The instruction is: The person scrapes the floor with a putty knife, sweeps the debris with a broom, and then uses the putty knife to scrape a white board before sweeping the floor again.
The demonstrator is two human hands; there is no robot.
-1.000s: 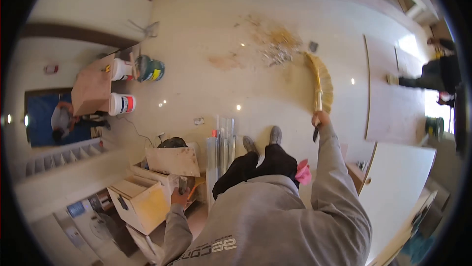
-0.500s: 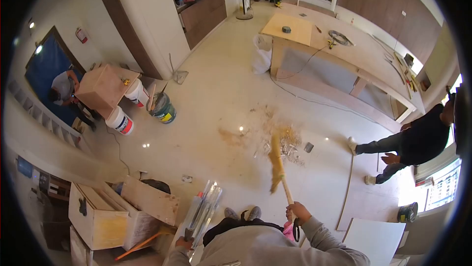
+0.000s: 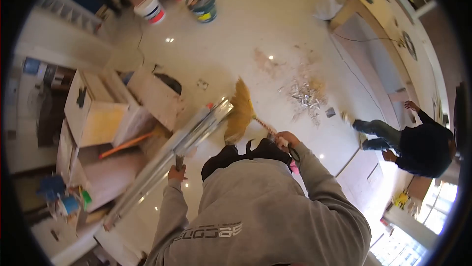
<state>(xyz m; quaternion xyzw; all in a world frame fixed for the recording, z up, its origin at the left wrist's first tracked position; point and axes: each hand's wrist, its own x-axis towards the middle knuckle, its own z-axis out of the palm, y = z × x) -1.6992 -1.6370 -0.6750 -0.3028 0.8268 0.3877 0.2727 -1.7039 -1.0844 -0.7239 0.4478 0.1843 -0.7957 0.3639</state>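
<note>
My right hand [image 3: 286,141] is closed around the handle of a broom [image 3: 240,111]. Its wide straw head fans out in front of my feet, beside the ends of long, shiny metal profiles [image 3: 196,131]. A dark loop hangs by my right wrist. My left hand [image 3: 177,173] is down at the profiles, its fingers curled round a short greyish piece that I cannot identify. Farther forward on the floor lies a pile of debris [image 3: 309,94], with pale scraps and sawdust, apart from the broom.
Wooden boxes and boards [image 3: 105,113] crowd the left side. Buckets [image 3: 202,6] stand at the far left, near a person partly in view. A co-worker in dark clothes [image 3: 425,148] walks at the right. Beyond is a long wooden workbench [image 3: 378,35] with a cable on the floor.
The view has tilted down and turned. The broom head has moved off the debris, leftward and closer to my feet, beside the profiles. The co-worker's arms and legs have shifted.
</note>
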